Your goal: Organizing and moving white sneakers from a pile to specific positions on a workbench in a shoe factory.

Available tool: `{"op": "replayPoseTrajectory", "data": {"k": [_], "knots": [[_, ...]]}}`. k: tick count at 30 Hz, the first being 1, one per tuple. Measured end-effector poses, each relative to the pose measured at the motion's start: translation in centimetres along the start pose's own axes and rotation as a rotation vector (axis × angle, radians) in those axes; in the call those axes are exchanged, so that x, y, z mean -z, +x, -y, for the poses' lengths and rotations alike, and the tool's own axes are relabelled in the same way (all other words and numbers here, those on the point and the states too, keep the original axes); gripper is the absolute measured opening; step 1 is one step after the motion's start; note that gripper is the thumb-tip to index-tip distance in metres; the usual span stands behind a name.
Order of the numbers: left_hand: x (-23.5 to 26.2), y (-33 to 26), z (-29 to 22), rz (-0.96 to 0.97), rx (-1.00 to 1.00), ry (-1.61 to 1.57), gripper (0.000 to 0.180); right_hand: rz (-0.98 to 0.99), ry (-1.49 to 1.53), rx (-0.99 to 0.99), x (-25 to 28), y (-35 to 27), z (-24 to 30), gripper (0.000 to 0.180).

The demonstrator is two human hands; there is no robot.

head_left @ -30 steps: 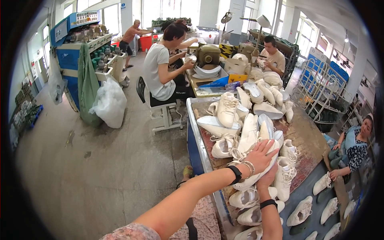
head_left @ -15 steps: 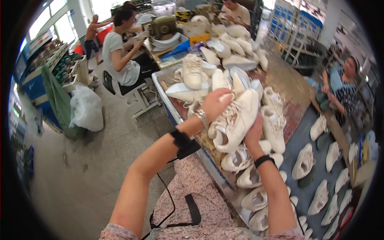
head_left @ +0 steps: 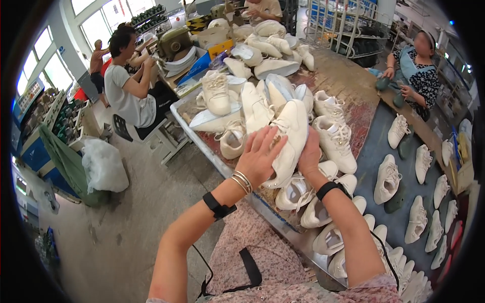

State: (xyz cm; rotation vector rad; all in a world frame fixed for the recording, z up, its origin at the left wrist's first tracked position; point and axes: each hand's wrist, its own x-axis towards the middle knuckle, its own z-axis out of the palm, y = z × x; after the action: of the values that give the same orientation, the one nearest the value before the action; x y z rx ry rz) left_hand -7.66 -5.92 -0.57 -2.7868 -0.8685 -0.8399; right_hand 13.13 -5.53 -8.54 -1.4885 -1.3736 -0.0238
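Note:
A cream lace-up sneaker is held between my two hands over the worktable, its toe pointing away from me and its side turned up. Spread over the laces and ankle part are the fingers of my left hand, which hide most of the opening. Along the opposite side, my right hand grips the shoe, its fingers partly hidden. Beyond my left hand a similar sneaker rests on a pile of cream shoes. Two more sneakers lie just right of my right hand.
The worktable has a metal edge. At right, a dark conveyor carries rows of cream shoes and green shoe lasts. A seated person handles lasts beside it; another in white sits at left. Wire racks stand behind.
The sneaker has been turned and lowered, so its laces face my left hand more. My left hand has slid across them with fingers more spread. The whole view has also shifted.

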Motion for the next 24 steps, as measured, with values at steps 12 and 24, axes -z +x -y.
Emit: {"op": "replayPoseTrajectory", "data": {"k": [12, 24], "knots": [[6.3, 4.0, 3.1, -0.309, -0.004, -0.13, 0.074, 0.003, 0.081, -0.019, 0.9, 0.0, 0.5, 0.054], [1.0, 4.2, 6.1, -0.21, 0.153, 0.142, 0.065, 0.251, -0.199, -0.001, 2.6, 2.2, 1.6, 0.088]]}}
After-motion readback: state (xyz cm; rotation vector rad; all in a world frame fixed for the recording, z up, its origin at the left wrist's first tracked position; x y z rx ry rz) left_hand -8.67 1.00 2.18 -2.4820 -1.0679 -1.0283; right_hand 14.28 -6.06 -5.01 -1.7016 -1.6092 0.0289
